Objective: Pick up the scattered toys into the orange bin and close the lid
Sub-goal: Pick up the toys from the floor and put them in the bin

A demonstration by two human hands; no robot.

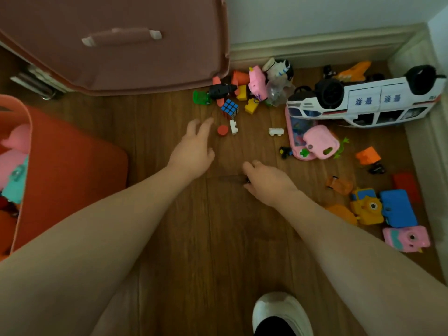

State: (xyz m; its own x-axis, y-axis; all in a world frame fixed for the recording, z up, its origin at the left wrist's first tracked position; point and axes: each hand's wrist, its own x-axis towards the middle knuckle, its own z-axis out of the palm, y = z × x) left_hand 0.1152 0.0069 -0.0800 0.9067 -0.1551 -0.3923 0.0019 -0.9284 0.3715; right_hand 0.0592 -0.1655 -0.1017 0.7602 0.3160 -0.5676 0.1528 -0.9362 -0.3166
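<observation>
Two hands reach out over a wooden floor (194, 238) strewn with toys. The left hand (194, 147) stretches forward with its fingers spread and nearly straight, holding nothing, its fingertips just short of a small red round piece (222, 130) and a white block (233, 126). The right hand (265, 181) is lower and curled, its fingers folded under; something small and dark shows at its knuckles, but whether it grips that thing cannot be told. The orange bin (60, 166) stands at the left edge, open, with pink and teal toys already inside it, and its lid (121, 44) is raised behind, with the handle facing the camera. Beyond the left hand lies a cluster of toys against the lid's lower corner: a puzzle cube (229, 108), yellow blocks (251, 105), a green piece (201, 97), a dark toy (220, 90) and a pink figure (257, 82). A second white block (276, 131) lies alone near the middle. To the right a large white toy vehicle (368, 100) lies upside down by the wall, with a pink handheld toy (321, 145) just in front of it, overlapping a flat pink game. Further right and nearer are an orange block (368, 155), a yellow toy camera (367, 207), a blue toy (397, 207) touching it, and a pink toy camera (406, 238). A white shoe (278, 309) shows at the bottom edge.
</observation>
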